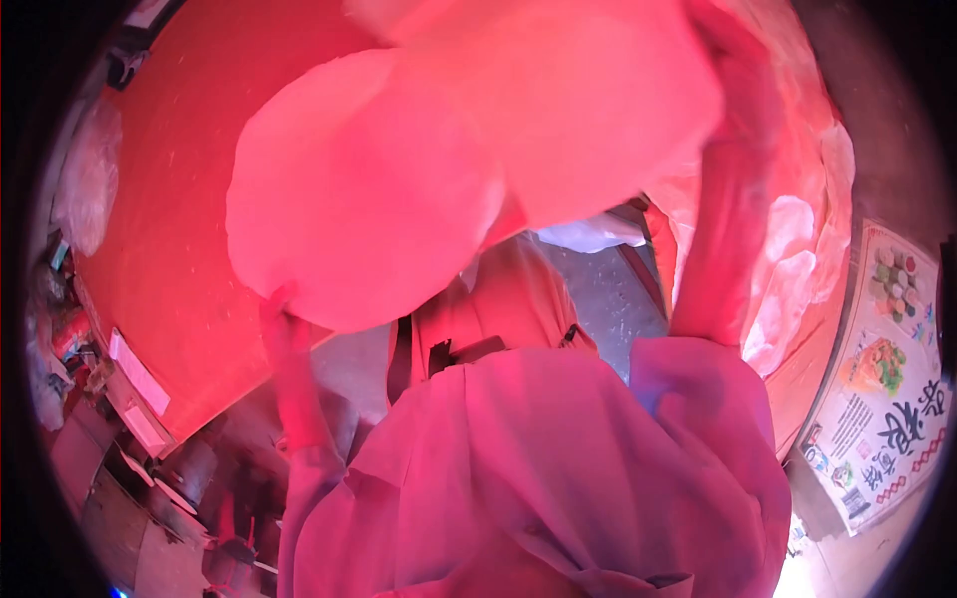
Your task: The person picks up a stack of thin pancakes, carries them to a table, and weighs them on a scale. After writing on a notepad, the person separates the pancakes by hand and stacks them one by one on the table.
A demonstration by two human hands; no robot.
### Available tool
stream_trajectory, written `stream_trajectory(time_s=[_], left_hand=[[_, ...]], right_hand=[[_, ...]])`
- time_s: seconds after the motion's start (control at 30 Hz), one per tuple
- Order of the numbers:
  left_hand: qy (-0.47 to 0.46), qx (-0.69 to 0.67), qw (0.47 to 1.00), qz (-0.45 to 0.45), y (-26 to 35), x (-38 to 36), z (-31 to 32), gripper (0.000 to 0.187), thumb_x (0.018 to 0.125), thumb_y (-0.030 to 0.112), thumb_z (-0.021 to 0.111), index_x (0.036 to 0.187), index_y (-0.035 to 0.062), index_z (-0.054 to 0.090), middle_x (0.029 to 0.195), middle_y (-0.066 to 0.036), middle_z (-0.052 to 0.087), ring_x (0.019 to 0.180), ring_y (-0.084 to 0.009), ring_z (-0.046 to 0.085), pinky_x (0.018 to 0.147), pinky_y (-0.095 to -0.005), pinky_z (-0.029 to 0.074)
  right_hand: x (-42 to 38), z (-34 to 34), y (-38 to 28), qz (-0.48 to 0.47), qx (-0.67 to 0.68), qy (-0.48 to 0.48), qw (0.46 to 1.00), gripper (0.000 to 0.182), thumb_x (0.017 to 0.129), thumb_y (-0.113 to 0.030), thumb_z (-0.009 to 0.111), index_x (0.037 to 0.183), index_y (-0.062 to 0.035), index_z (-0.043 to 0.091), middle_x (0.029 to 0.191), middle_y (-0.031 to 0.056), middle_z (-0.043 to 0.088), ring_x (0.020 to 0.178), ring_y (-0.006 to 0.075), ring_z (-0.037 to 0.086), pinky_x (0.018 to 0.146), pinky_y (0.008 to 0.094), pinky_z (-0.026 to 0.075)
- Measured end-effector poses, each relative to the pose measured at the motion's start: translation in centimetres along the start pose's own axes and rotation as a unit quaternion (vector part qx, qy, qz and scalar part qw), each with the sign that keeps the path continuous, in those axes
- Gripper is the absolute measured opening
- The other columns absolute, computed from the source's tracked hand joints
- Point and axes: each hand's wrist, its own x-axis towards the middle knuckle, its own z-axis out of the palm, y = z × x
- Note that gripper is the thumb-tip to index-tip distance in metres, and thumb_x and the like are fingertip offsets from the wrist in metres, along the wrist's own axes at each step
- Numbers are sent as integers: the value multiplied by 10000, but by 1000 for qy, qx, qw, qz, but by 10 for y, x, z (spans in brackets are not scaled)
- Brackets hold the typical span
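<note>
Two large, thin round pancakes (359, 199) overlap in front of me, tinted red by the light. At the lower left edge of the nearer one, my left hand (283, 299) is closed, pinching its rim. The second pancake (608, 110) spreads to the upper right, its far side blurred. My right arm reaches up along its right edge, and my right hand (710, 22) is at that edge near the top of the view. Its fingers are smeared and partly hidden, so their grip does not show.
A red-lit tabletop (179, 249) extends on the left. Pale, crumpled layered sheets (797, 249) lie on the right. A printed food poster (877, 379) is at the far right. A clear plastic bag (92, 179) and assorted clutter line the left edge.
</note>
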Motion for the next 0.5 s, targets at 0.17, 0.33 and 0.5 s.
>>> stream_trajectory(time_s=[0.17, 0.33, 0.5], left_hand=[[31, -100, 993, -60, -4, 11, -17, 535, 828, 70, 590, 1332, 22, 416, 1291, -115, 513, 1209, -286, 482, 1006, -461, 421], [-93, -78, 988, -93, -24, -12, -17, 573, 848, 144, 584, 1373, 51, 375, 1358, -114, 454, 1265, -305, 427, 1032, -497, 378], [-145, -62, 986, -50, -7, -32, 7, 612, 865, 168, 581, 1403, 51, 315, 1399, -111, 406, 1289, -317, 401, 1057, -478, 348]], right_hand=[[-36, -148, 32, 16, -91, 271, 958, 288, 898, -123, 554, 1114, 63, 600, 1099, 134, 615, 1006, 175, 593, 833, 260, 491], [-111, -239, 92, 134, -404, 309, 850, 314, 818, -182, 673, 1069, 1, 628, 934, 78, 657, 779, 193, 634, 693, 294, 517], [-110, -127, 81, -96, -613, 354, 700, 383, 793, -170, 692, 1139, -36, 594, 915, 111, 649, 753, 186, 633, 669, 287, 519]])
